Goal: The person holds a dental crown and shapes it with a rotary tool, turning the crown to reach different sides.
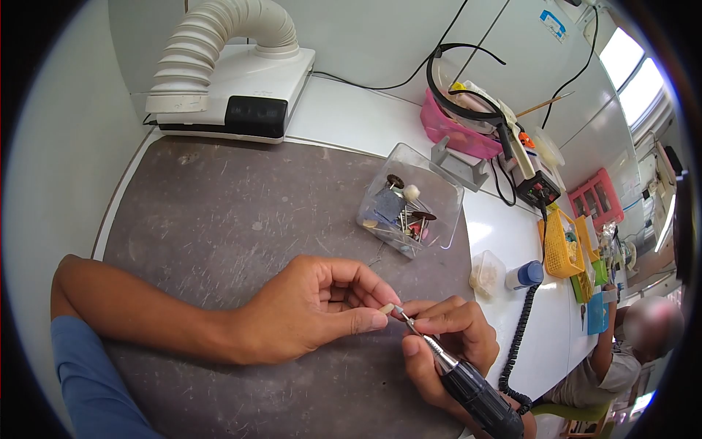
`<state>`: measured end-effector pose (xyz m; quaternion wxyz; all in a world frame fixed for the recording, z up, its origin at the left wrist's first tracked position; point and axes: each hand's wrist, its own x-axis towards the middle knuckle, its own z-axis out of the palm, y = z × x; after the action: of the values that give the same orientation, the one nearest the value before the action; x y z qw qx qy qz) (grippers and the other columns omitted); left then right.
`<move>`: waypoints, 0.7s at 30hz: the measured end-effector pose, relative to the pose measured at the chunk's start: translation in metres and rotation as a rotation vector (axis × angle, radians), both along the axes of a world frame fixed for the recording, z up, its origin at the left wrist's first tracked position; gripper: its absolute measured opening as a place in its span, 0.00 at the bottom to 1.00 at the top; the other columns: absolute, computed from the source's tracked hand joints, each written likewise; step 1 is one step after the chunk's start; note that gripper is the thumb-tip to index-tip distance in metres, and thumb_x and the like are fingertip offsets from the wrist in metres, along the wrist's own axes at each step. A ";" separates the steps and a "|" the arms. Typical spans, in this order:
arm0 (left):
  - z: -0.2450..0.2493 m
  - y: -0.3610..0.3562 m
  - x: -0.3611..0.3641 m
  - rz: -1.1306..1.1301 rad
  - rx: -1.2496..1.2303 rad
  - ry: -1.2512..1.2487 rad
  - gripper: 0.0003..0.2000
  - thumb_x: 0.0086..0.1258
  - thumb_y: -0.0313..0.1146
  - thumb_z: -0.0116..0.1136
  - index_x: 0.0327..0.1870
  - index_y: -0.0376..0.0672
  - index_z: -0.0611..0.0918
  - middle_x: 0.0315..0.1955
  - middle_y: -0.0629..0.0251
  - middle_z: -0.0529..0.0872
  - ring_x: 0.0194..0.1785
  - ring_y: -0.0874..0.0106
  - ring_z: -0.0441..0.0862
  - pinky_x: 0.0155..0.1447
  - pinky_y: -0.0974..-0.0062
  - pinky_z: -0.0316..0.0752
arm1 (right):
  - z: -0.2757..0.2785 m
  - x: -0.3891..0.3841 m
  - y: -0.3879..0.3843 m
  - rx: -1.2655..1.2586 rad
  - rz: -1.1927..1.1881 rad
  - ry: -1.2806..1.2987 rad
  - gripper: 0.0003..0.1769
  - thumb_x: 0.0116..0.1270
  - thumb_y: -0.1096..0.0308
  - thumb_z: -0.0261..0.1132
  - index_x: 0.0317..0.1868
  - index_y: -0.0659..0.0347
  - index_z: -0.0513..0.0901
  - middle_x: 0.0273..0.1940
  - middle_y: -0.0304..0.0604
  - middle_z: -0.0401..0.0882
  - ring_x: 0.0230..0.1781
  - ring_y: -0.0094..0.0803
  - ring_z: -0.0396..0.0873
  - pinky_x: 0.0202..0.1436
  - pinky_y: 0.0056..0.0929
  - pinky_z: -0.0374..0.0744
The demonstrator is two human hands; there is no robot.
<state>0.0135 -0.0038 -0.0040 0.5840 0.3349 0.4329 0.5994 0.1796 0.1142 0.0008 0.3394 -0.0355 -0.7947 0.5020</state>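
The drill (479, 399) slants up and leftward, gripped in my right fingers (450, 320). The small pale piece (386, 309), pinched in my left fingers (365, 320) over the table (219, 212), lies just left of its tip (398, 310); whether they touch, I can't tell.

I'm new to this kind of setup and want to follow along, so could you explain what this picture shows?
There's no robot here, just a person's bare hands, seen from a camera worn on their head, looking forward and down. The left hand pinches a small pale piece. The right hand holds a handheld rotary tool, its tip beside the piece; whether they touch is too small to tell. On the scratched dark mat sits a clear box of tool bits. Beyond the mat, toward the left, stands a white machine with a ribbed hose.
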 end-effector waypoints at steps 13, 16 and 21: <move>0.003 -0.001 0.000 0.002 -0.012 -0.015 0.08 0.65 0.22 0.60 0.44 0.34 0.78 0.41 0.63 0.81 0.48 0.79 0.78 0.56 0.81 0.74 | -0.002 -0.001 0.000 0.075 0.001 0.025 0.12 0.50 0.80 0.71 0.34 0.69 0.77 0.29 0.48 0.80 0.37 0.44 0.85 0.40 0.32 0.83; 0.003 -0.001 0.001 0.005 -0.015 -0.005 0.08 0.65 0.22 0.59 0.44 0.33 0.78 0.41 0.63 0.81 0.48 0.78 0.78 0.56 0.81 0.74 | -0.001 -0.001 0.000 0.111 0.013 0.034 0.12 0.50 0.80 0.71 0.35 0.69 0.78 0.28 0.49 0.80 0.36 0.44 0.85 0.41 0.33 0.83; 0.002 -0.001 0.000 0.003 -0.019 0.009 0.08 0.65 0.22 0.59 0.44 0.33 0.78 0.41 0.63 0.81 0.48 0.78 0.78 0.55 0.81 0.75 | -0.001 -0.001 0.002 0.159 0.033 0.036 0.13 0.50 0.79 0.71 0.35 0.69 0.78 0.29 0.50 0.80 0.36 0.44 0.85 0.41 0.34 0.84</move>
<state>0.0136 -0.0043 -0.0018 0.5843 0.3315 0.4416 0.5947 0.1783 0.1158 -0.0003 0.3471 0.0137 -0.8264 0.4432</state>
